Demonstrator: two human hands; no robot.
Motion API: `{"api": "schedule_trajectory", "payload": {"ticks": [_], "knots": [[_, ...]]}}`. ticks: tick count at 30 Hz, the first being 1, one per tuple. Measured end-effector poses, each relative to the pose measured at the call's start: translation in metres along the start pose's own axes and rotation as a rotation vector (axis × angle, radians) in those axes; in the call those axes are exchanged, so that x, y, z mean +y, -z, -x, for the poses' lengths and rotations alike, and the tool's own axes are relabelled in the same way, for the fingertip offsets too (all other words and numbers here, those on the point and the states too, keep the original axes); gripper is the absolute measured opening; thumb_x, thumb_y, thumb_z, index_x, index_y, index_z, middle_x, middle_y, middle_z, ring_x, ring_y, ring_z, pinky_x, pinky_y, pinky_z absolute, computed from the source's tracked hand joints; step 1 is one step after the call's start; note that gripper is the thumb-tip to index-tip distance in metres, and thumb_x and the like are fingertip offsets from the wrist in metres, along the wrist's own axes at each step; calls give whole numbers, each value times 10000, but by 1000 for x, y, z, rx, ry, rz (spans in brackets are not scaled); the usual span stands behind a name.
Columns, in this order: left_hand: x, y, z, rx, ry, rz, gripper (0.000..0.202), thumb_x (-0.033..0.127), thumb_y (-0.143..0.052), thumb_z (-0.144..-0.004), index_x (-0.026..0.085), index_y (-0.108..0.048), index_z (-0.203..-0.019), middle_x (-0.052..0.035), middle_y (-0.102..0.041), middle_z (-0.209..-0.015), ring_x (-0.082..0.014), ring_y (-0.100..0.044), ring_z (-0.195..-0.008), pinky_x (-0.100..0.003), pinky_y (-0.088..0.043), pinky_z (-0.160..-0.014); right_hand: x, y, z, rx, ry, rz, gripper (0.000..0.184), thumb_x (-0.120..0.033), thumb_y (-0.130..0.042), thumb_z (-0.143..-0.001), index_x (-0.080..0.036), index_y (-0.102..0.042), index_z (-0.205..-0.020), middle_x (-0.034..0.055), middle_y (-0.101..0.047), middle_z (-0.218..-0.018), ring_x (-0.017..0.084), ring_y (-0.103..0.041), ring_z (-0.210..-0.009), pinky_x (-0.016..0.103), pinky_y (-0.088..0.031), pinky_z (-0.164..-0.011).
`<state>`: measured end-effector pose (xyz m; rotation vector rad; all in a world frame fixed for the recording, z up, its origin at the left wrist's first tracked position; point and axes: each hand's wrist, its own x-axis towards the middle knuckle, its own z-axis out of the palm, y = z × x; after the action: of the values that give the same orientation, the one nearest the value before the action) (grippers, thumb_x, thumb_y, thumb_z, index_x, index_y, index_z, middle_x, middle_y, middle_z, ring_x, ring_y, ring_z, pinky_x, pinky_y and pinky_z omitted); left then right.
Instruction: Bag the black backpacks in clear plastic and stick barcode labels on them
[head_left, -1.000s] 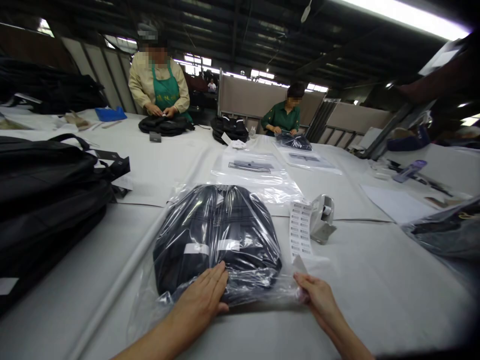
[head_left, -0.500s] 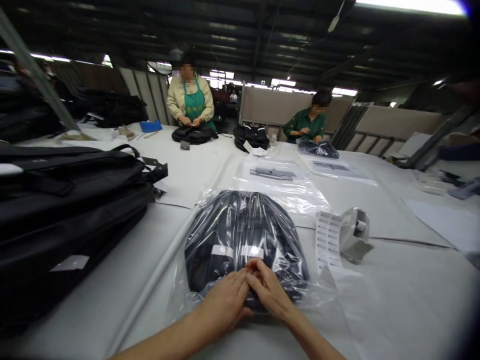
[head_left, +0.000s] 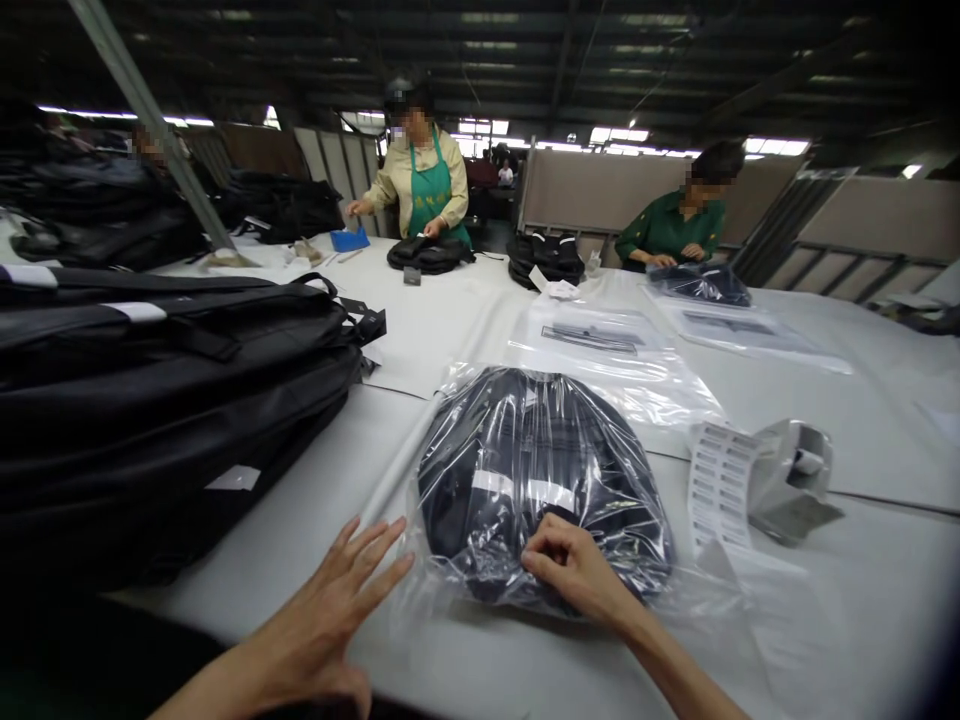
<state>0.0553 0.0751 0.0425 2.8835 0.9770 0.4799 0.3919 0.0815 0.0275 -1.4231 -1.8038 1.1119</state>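
A black backpack (head_left: 517, 460) lies on the table inside a clear plastic bag (head_left: 622, 490). My right hand (head_left: 574, 565) is at the near edge of the wrapped backpack, its fingers curled and pinched together on the plastic. Off to the left of the bag, my left hand (head_left: 330, 600) hovers with fingers spread and nothing in it. Two pale strips show through the plastic on the backpack's front. The bag's loose plastic spreads over the table near my right forearm.
A large stack of black backpacks (head_left: 150, 400) rises on the left. To the right lie a label sheet (head_left: 720, 480) and a tape dispenser (head_left: 799, 470). Flat plastic bags (head_left: 600, 350) lie beyond. Across the table, a person in a green apron (head_left: 430, 190) and another in green (head_left: 679, 220) handle bags.
My left hand has left the plastic bag and moved left, its fingers spreading. My right hand stays at the bag's near edge. The view has shifted left.
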Motion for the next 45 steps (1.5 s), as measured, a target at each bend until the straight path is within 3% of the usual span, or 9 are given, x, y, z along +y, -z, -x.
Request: {"api": "schedule_trajectory", "payload": {"ticks": [8, 14, 19, 23, 25, 28, 30, 38, 45], "knots": [[22, -27, -29, 362, 36, 315, 233, 193, -503, -874, 256, -600, -1076, -56, -620, -1104, -195, -548, -1009, -422, -393, -975, -1, 3, 2, 6, 5, -126, 286, -429, -572, -801, -165, -595, -693, -7, -493, -705, 106, -428, -610, 235, -327, -561], [18, -50, -34, 569, 1052, 1022, 373, 497, -489, -836, 144, -607, -833, 60, -429, -433, -99, -410, -416, -201, -369, -437, 3, 0, -2, 18, -100, -179, 248, -397, -569, -794, -163, -583, -711, -31, -455, -616, 105, -400, -590, 231, -309, -552], [-6, -68, -31, 487, 1222, 1175, 489, 597, -596, -673, 120, -610, -781, 60, -440, -412, -104, -393, -385, -207, -342, -402, 4, -5, -9, 129, -151, -29, 174, -324, -624, -734, -169, -658, -663, -5, -544, -637, 113, -429, -588, 239, -327, -557], [3, -38, -33, 657, 1078, 675, 393, 481, -600, -736, 139, -603, -929, -18, -604, -712, -148, -549, -603, -236, -458, -550, 0, -8, -12, 201, -195, -5, 145, -291, -660, -683, -163, -659, -616, -11, -545, -593, 98, -414, -533, 228, -318, -512], [27, -23, -46, 776, 721, 379, 234, 302, -569, -813, 175, -571, -1009, -30, -608, -840, -138, -569, -716, -236, -479, -667, -1, -10, -12, 231, -193, 12, 132, -278, -671, -667, -162, -662, -605, -11, -556, -586, 97, -423, -527, 225, -321, -506], [74, -27, -78, 493, -22, 255, 228, 182, -493, -865, 164, -550, -1085, -83, -621, -980, -152, -584, -886, -259, -477, -816, 3, -12, -12, 261, -167, -22, 133, -279, -684, -654, -159, -661, -600, -10, -559, -579, 95, -433, -524, 224, -328, -502], [96, -47, -100, 295, -222, 154, 315, 291, -491, -886, 121, -527, -1150, -145, -590, -1125, -209, -560, -1019, -316, -469, -878, 9, -12, -13, 270, -161, -133, 151, -302, -695, -646, -155, -663, -637, -11, -558, -586, 95, -440, -524, 221, -338, -499], [99, -103, -114, 154, -120, -125, 423, 254, -454, -918, 113, -403, -1313, -114, -570, -1207, -193, -547, -1064, -300, -460, -833, 21, 13, -4, 593, -145, -824, 288, -417, -572, -752, -217, -502, -948, -27, -538, -722, 83, -431, -485, 202, -328, -417], [103, -101, -115, 116, -80, -156, 393, 215, -461, -901, 180, -453, -1292, -72, -497, -1313, -209, -519, -1049, -310, -460, -820, 26, 50, 43, 242, 284, 525, 157, -120, -431, -772, -183, -568, -729, 36, -551, -723, 179, -505, -717, 327, -392, -664]]}}
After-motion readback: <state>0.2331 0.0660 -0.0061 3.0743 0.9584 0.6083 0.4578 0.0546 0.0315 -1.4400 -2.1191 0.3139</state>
